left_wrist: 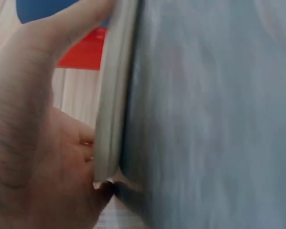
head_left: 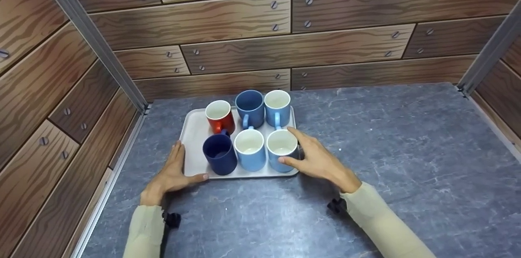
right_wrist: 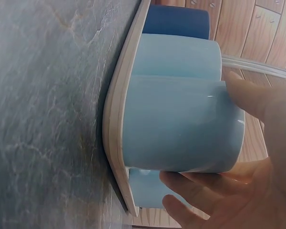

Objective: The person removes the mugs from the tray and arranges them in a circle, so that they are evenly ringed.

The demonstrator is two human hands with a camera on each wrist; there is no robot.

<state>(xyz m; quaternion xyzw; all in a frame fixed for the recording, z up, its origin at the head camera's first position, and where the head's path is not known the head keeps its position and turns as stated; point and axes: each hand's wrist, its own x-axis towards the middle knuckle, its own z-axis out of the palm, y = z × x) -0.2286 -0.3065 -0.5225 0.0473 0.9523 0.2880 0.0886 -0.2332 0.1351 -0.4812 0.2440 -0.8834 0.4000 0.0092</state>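
Left hand [head_left: 173,173] spread at the near-left corner of the tray [head_left: 193,138], right hand [head_left: 315,158] curled round the light-blue mug [head_left: 278,151] at its near-right corner, from here I'd steady the tray lightly without nudging the adjacent mug [head_left: 250,157].

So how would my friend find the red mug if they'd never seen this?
On the grey table, look for the pale tray. In its far row, at the left end, stands the red mug, just behind the navy mug. It's white inside, and it's the only red one: all the other mugs are blue outside.
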